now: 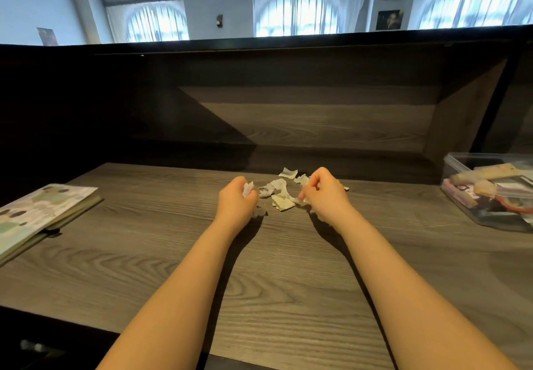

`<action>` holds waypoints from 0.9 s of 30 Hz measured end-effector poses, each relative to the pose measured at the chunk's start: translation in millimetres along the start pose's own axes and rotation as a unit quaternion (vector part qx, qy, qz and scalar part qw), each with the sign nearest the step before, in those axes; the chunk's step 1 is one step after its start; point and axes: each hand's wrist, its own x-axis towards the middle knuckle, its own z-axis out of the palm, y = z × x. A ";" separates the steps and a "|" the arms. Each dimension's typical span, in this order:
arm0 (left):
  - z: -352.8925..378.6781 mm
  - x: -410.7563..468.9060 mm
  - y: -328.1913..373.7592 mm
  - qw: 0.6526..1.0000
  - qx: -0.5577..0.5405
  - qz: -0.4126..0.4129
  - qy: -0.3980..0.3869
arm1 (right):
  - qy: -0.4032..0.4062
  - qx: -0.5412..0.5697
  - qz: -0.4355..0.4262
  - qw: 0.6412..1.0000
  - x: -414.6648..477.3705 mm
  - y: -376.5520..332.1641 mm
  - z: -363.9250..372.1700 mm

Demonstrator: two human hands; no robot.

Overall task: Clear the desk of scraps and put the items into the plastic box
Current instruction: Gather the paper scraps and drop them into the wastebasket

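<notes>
Several torn white and cream paper scraps (pixel 281 194) lie in a loose pile at the far middle of the wooden desk (pixel 259 268). My left hand (pixel 237 201) rests at the pile's left side, its fingers curled around crumpled white scraps. My right hand (pixel 324 194) sits on the pile's right side, fingers bent and pinching small scraps. A clear plastic box (pixel 487 191) stands open at the desk's right edge, holding cards, packets and a red-handled item.
A closed notebook (pixel 37 217) with a pale patterned cover lies at the desk's left edge. A dark wooden back panel (pixel 317 116) rises behind the desk. Curtained windows show above the panel.
</notes>
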 end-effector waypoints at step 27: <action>6.0 -4.7 7.1 0.914 0.370 0.118 -0.117 | 0.024 -0.157 -0.088 0.983 -6.3 2.3 11.7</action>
